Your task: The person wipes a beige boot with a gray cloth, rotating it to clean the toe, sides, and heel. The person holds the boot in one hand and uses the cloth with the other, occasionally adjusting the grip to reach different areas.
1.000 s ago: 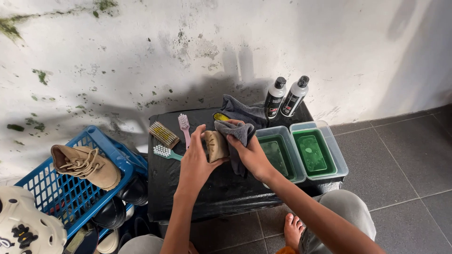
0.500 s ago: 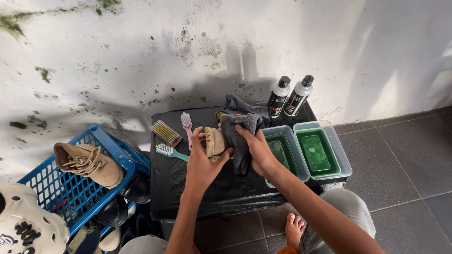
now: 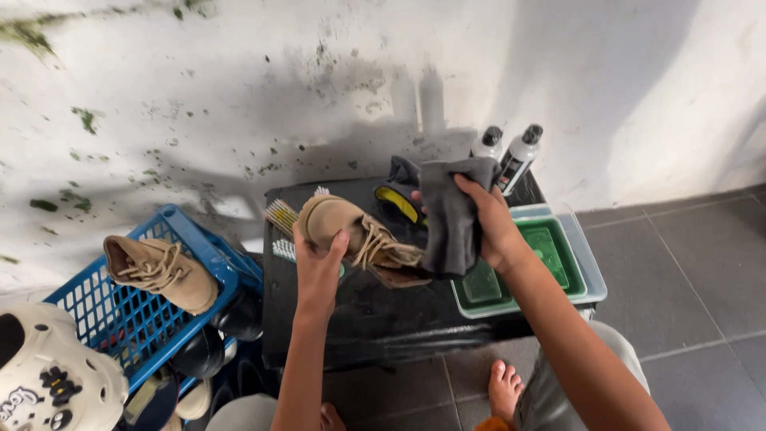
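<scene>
My left hand [image 3: 317, 267] grips a tan lace-up boot [image 3: 357, 238] by its toe, holding it just above a black box [image 3: 375, 315]. My right hand [image 3: 493, 227] holds a dark grey cloth [image 3: 448, 211] that hangs beside the boot's laces and ankle. The boot lies on its side with the opening turned toward the cloth.
Brushes [image 3: 281, 217] and a yellow-and-black item [image 3: 396, 203] lie at the back of the box. Two bottles [image 3: 511, 156] stand by the wall. Green trays [image 3: 550, 255] sit at right. A blue basket [image 3: 128, 307] at left holds a second tan boot [image 3: 158, 271]. My bare foot [image 3: 504, 391] rests on grey tiles.
Both hands have lifted the boot and the cloth up and toward me. The boot has turned so its toe faces left, and the cloth has shifted to its ankle end.
</scene>
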